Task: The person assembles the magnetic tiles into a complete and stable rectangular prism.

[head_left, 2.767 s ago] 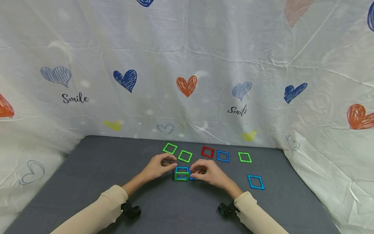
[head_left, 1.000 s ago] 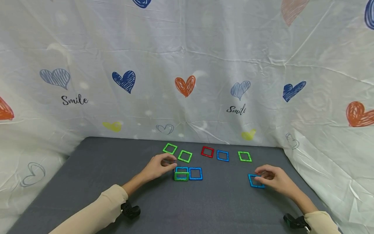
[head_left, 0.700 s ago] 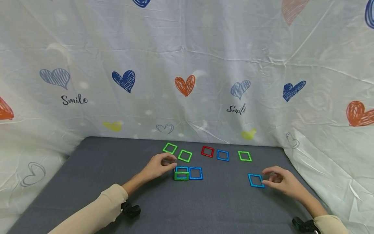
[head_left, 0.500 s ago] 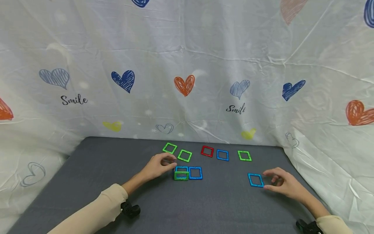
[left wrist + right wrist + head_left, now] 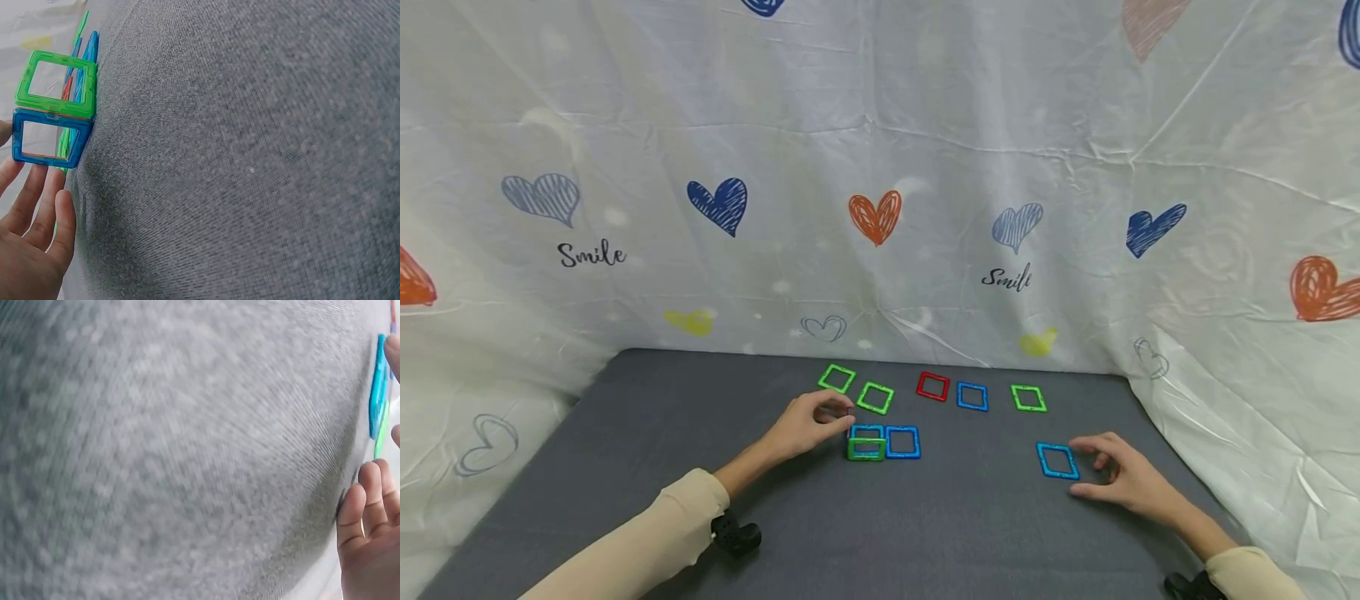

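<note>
In the head view, my left hand (image 5: 805, 427) is at the left end of a small group of square magnetic tiles. The left wrist view shows an upright blue magnetic tile (image 5: 51, 160) with my thumb and fingertips at its edges, joined to an upright green tile (image 5: 56, 105). Another blue tile (image 5: 902, 456) lies flat on the right of this group. Far to the right, a loose blue tile (image 5: 1057, 475) lies flat. Just right of it, my right hand (image 5: 1131, 479) hovers with thumb and fingers spread, holding nothing.
Along the back of the grey table (image 5: 970, 525) lie two green tiles, one (image 5: 837, 390) beside the other (image 5: 876, 410), a red tile (image 5: 932, 398), a blue tile (image 5: 972, 407) and a green tile (image 5: 1028, 409). Behind hangs a white curtain (image 5: 805, 275) printed with hearts.
My right hand has left the tile group and moved right to the loose blue tile, then slightly past it, its thumb and fingers spreading. The left hand has stayed in place.
</note>
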Motion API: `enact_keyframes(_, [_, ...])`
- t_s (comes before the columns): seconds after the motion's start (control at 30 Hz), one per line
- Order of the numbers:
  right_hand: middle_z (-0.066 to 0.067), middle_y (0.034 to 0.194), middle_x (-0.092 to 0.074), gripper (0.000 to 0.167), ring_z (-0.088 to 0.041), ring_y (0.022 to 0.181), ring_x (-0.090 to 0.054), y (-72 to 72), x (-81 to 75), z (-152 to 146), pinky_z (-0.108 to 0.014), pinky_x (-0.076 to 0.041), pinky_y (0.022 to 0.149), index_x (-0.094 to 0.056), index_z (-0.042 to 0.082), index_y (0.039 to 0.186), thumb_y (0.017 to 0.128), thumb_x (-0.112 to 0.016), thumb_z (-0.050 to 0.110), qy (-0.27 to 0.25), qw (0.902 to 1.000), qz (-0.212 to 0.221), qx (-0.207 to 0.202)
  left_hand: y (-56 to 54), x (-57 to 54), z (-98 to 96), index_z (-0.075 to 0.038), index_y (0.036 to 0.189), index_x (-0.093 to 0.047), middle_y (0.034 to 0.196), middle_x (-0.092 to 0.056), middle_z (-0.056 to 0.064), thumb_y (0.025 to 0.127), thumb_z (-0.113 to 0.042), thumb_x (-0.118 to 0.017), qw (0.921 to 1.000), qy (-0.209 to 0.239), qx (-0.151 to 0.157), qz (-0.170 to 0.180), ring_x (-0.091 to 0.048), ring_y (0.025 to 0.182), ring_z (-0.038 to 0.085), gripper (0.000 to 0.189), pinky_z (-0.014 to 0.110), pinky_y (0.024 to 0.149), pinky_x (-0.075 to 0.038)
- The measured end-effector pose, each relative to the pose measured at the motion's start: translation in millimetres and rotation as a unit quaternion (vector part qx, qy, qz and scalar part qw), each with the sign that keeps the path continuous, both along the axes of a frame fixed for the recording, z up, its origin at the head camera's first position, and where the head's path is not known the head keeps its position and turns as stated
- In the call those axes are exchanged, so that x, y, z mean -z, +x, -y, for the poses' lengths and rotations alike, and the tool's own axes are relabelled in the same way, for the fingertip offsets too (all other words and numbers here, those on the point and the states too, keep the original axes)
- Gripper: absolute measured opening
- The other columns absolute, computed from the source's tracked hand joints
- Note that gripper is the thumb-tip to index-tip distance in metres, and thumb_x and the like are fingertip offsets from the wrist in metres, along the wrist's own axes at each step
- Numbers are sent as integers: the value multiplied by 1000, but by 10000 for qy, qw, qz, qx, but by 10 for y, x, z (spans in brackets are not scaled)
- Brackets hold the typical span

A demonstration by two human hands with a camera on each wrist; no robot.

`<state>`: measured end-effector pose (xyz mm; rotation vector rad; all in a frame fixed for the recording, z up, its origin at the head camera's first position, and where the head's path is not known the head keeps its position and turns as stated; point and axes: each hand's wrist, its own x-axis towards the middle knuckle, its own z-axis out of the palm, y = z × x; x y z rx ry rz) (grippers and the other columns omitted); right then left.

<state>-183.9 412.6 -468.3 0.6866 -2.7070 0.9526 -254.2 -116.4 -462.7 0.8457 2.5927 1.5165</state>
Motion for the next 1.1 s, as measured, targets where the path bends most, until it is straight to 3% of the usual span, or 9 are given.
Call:
enact_keyframes(0.33, [3, 95, -61, 35, -13, 76, -51, -5, 3, 47, -27, -43, 61, -76, 13, 107, 76, -92, 17, 34, 10000, 4, -78, 8, -4, 7, -1, 122, -68, 113, -69, 8, 100, -22, -70, 10000, 33, 17, 33, -70, 92, 19, 30, 34, 77, -56])
enact_keyframes(0.6, [3, 87, -63, 17, -13, 72, -55, -37, 8, 8, -26, -46, 59, -77, 16, 96, 83, -85, 8, -257, 9980, 397, -424, -4, 9, 9, -1, 121, -68, 113, -69, 8, 100, -22, -70, 10000, 46, 19, 19, -70, 91, 19, 30, 35, 76, -56])
enact_keyframes(1.1, [6, 82, -62, 14, -12, 69, -55, -66, -19, 25, -25, -46, 57, -76, 15, 91, 86, -82, 4, -312, 9960, 503, -666, -11, 15, 11, -2, 122, -68, 112, -69, 6, 100, -24, -70, 10000, 34, 3, 19, -70, 91, 18, 31, 34, 77, -56])
